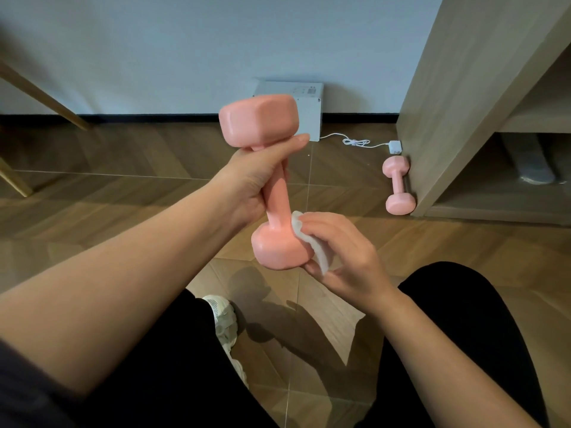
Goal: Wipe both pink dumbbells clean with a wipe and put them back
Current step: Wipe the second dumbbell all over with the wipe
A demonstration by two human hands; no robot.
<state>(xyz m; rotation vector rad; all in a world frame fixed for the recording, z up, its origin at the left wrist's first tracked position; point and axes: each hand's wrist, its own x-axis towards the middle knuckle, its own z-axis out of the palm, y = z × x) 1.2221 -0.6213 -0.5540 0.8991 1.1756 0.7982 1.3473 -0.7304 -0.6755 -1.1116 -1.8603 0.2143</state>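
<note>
The left hand (pixel 253 177) grips a pink dumbbell (pixel 277 193) by the upper part of its handle, fingers and thumb wrapped round it just under the top head. The dumbbell is held in the air, nearly upright and leaning a little, above the wooden floor (pixel 123 186) and in front of the person's knees. The right hand (pixel 343 251) holds a folded white wipe (pixel 312 242) under curled fingers and presses it against the side of the lower head, where that head meets the handle.

The second pink dumbbell (pixel 398 185) lies on the floor to the right. It is well apart from the hands and sits right up against the foot of a light wooden cabinet (pixel 457 103).

A white box (pixel 309 109) stands on the floor against the pale wall (pixel 185 41), partly hidden behind the held dumbbell's top head. Its top bears small printed marks, one a square code-like patch, too small to read. A white cable (pixel 355 142) runs from beside the box, bunched in a loop midway, to a small white adapter (pixel 395 147) lying near the cabinet's corner.

Slanted wooden legs (pixel 46 97) show at the left edge. Below, a white mesh sneaker (pixel 224 316) shows between legs in black trousers (pixel 463 319).
</note>
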